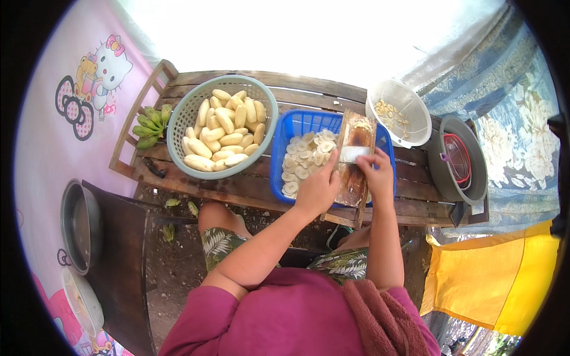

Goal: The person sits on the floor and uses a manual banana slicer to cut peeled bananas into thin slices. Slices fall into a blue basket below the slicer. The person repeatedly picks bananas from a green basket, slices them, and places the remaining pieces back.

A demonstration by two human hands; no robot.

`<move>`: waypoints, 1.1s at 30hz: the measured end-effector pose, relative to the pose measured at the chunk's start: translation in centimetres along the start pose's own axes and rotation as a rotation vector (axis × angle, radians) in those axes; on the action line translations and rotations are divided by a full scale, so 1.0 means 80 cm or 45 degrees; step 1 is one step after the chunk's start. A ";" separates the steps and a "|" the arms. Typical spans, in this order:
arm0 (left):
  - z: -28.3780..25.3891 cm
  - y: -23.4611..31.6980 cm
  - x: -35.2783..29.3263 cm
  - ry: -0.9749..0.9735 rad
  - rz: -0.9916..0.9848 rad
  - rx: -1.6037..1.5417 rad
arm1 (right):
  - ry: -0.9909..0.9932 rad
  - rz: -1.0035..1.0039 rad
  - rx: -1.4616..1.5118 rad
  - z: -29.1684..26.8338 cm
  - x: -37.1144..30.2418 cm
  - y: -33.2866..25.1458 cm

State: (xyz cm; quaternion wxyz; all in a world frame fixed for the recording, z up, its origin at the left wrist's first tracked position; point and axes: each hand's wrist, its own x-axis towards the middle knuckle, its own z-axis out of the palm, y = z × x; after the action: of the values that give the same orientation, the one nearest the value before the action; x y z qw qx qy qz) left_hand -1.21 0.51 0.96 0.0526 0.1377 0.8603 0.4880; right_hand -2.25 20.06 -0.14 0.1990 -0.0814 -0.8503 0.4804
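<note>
A wooden slicer board [355, 188] with a pale, shiny blade plate [354, 153] lies slanted across the blue basket [276, 164]. My left hand [317, 188] grips the board's left edge, its index finger pointing along the side near the plate. My right hand [379, 172] is bent over the right edge. Its thumb and fingertips are pinched together beside the plate; what they hold, if anything, is hidden. Round banana slices [304, 159] lie in the blue basket, left of the board. Wet, brownish residue stains the board's upper part.
Peeled bananas [224, 123] fill a grey-green colander [269, 107] on the slatted wooden bench [303, 89]. Green bananas [151, 126] lie at its left end. To the right are a white strainer [420, 113] with small pieces and a grey basin [438, 172] holding a red-rimmed strainer [457, 157].
</note>
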 end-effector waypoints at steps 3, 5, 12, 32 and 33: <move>-0.003 0.001 0.000 -0.030 -0.019 -0.005 | 0.037 0.165 0.226 0.010 0.043 0.002; -0.004 0.002 -0.001 -0.027 -0.025 -0.005 | -0.014 0.223 0.288 0.010 0.038 0.000; -0.001 0.002 -0.002 0.026 -0.004 0.017 | -0.109 0.248 0.146 -0.006 -0.034 -0.012; 0.002 -0.001 -0.002 0.056 0.010 -0.023 | 0.244 -0.411 -0.699 0.001 0.033 -0.030; 0.004 -0.003 -0.003 0.088 0.011 -0.040 | 0.180 -0.430 -0.708 -0.002 0.031 -0.036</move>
State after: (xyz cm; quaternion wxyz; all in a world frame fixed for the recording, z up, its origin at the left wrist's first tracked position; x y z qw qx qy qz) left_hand -0.98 0.60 0.61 0.0227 0.1237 0.8533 0.5060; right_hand -4.31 19.50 3.04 0.3043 -0.0236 -0.9345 0.1834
